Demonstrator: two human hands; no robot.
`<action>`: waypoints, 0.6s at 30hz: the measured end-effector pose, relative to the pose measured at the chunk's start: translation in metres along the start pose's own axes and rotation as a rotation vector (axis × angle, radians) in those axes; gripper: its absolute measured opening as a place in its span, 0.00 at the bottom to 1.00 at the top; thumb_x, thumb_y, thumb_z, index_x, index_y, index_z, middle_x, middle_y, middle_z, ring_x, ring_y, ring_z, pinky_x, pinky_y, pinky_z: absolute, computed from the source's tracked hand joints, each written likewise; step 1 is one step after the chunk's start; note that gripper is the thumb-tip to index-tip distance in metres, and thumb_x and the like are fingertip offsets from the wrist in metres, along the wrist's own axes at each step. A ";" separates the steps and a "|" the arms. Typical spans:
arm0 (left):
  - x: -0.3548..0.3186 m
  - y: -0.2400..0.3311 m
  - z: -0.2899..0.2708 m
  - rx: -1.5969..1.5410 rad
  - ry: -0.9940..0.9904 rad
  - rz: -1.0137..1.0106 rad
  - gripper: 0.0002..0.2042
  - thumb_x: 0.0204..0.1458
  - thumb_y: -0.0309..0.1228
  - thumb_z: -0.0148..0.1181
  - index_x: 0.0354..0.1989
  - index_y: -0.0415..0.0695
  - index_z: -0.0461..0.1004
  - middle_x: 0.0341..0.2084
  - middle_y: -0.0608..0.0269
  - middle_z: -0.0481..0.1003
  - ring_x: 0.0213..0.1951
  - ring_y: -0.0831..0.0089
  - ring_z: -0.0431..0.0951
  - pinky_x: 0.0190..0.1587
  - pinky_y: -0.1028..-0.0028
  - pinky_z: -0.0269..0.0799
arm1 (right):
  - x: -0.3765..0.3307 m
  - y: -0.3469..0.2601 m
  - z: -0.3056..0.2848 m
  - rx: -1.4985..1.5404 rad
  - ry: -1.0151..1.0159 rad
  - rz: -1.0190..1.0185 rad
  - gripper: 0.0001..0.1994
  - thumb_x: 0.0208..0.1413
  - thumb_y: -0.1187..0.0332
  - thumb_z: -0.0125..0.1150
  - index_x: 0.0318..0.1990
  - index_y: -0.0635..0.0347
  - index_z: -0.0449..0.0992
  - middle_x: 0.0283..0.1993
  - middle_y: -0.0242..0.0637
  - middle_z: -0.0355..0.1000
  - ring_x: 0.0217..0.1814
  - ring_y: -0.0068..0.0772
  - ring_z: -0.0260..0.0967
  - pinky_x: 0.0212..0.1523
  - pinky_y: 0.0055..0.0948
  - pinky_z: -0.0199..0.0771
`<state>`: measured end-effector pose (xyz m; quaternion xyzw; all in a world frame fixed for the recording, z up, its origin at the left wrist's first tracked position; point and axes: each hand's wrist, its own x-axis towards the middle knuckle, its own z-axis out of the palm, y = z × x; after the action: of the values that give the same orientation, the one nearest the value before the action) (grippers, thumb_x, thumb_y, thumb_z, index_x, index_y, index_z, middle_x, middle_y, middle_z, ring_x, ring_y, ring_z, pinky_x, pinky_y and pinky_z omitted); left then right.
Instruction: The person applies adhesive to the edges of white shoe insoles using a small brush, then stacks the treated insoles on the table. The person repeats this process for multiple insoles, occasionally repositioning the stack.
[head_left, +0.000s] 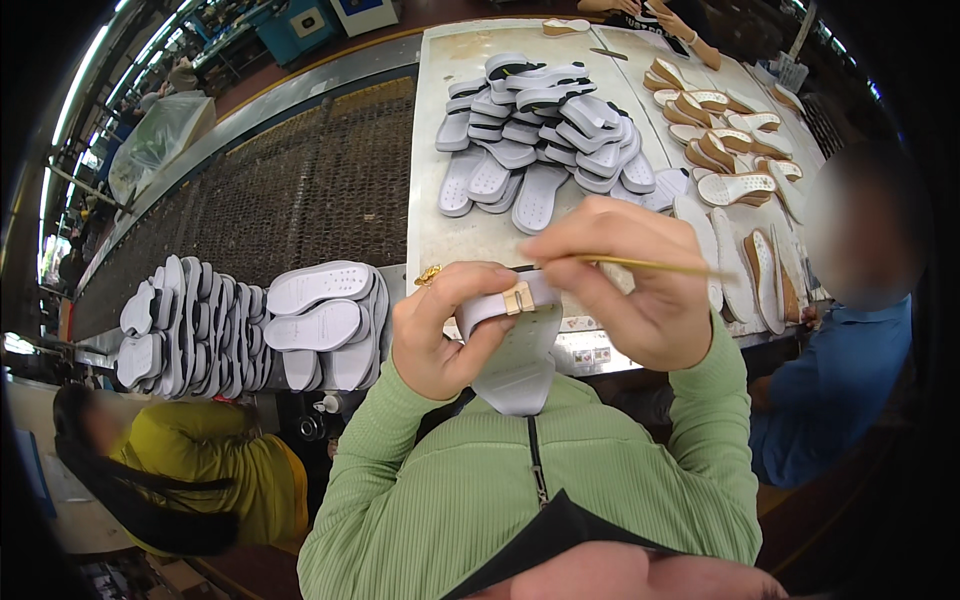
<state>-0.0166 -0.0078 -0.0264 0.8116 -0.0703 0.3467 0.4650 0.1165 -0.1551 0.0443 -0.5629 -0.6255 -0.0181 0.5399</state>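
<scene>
Two hands work close together just above the near edge of the worktop point(450, 230). The left hand point(445, 325) is curled around a grey sandal point(515, 345), its thumb pressed on the underside and its fingers wrapped over the strap end, so the sole hangs down toward the person's chest. A small gold buckle point(518, 298) sits on the sandal's strap, right between the two hands. The right hand point(625, 285) is closed in a pinch on a thin yellow-handled brush point(640, 264), which lies nearly level, its dark tip meeting the strap just above the buckle and its handle running out past the right hand. Both forearms wear ribbed green sleeves.

Beyond the hands, farther up the worktop, lies a loose heap of grey soles point(545, 135). Up and to the right of the right hand, tan-and-white soles point(725, 140) are spread in rows, and a few long white insoles point(735, 265) lie just past the brush handle. To the left of the left hand, more grey soles point(250, 325) stand stacked on edge in a tight row beside a dark mesh conveyor point(280, 190).

A person in a yellow-green top point(210, 470) is below and left of the left hand, and another in a blue sleeve point(835, 385) is beside the right hand. At the far end of the worktop another person's hands point(690, 35) reach in.
</scene>
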 end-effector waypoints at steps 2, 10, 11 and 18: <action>-0.002 0.000 0.000 -0.006 0.003 -0.055 0.19 0.43 0.19 0.62 0.46 0.36 0.67 0.34 0.51 0.76 0.34 0.66 0.80 0.36 0.74 0.75 | -0.003 0.000 -0.001 0.030 0.060 0.064 0.07 0.44 0.80 0.64 0.34 0.68 0.77 0.29 0.39 0.74 0.31 0.36 0.71 0.32 0.29 0.70; 0.004 -0.008 -0.001 -0.004 -0.011 -0.075 0.26 0.42 0.28 0.69 0.48 0.34 0.63 0.34 0.51 0.77 0.35 0.69 0.80 0.37 0.74 0.76 | -0.021 0.000 0.004 -0.023 -0.013 -0.181 0.13 0.38 0.79 0.70 0.35 0.61 0.78 0.29 0.35 0.74 0.35 0.36 0.71 0.37 0.30 0.69; 0.006 -0.009 -0.004 -0.009 -0.028 -0.089 0.27 0.41 0.29 0.70 0.48 0.34 0.63 0.35 0.51 0.77 0.35 0.69 0.80 0.37 0.75 0.76 | -0.025 -0.004 0.002 0.004 -0.024 -0.167 0.13 0.37 0.78 0.70 0.34 0.61 0.78 0.28 0.35 0.73 0.34 0.36 0.71 0.37 0.30 0.69; 0.044 -0.030 -0.041 0.151 -0.214 -0.445 0.20 0.51 0.36 0.61 0.46 0.36 0.66 0.29 0.52 0.77 0.32 0.73 0.79 0.33 0.76 0.74 | -0.040 -0.006 -0.013 0.108 0.105 0.031 0.11 0.38 0.82 0.68 0.33 0.64 0.79 0.28 0.35 0.75 0.32 0.32 0.71 0.33 0.27 0.69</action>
<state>0.0088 0.0505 -0.0066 0.8715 0.0870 0.1522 0.4580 0.1118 -0.1925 0.0251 -0.5406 -0.5877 -0.0055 0.6019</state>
